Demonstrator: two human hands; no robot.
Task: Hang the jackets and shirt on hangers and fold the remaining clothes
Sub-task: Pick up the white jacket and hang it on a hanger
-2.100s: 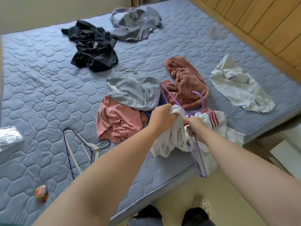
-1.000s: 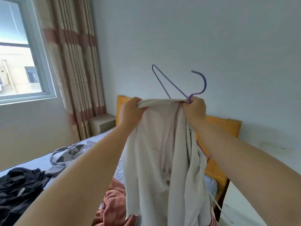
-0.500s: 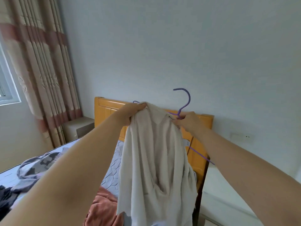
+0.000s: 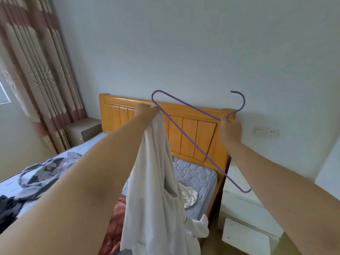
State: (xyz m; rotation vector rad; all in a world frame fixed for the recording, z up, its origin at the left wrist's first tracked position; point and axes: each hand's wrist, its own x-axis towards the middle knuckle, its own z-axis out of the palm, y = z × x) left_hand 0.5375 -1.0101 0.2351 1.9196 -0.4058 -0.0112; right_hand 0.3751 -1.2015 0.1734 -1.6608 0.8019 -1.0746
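My left hand (image 4: 145, 112) grips the top of a white shirt (image 4: 154, 190), which hangs straight down in front of the bed. My right hand (image 4: 230, 130) holds a purple wire hanger (image 4: 191, 144) at its neck, just under the hook. The hanger is tilted, one end up by my left hand and the other end low at the right. Its upper end touches or enters the shirt's top; which, I cannot tell. A rust-red garment (image 4: 114, 223), a grey patterned garment (image 4: 42, 172), a black garment (image 4: 8, 208) and a crumpled white garment (image 4: 188, 196) lie on the bed.
The bed has a blue quilted mattress (image 4: 196, 173) and an orange wooden headboard (image 4: 189, 133) against the wall. A nightstand (image 4: 82, 130) stands beside striped curtains (image 4: 36, 70) at the left. White furniture (image 4: 244, 214) sits right of the bed, below a wall socket (image 4: 266, 132).
My hands have drawn apart. The right hand has pulled the hanger out to the right, clear of most of the shirt, while the left hand keeps the shirt's top raised. The view tilted slightly down.
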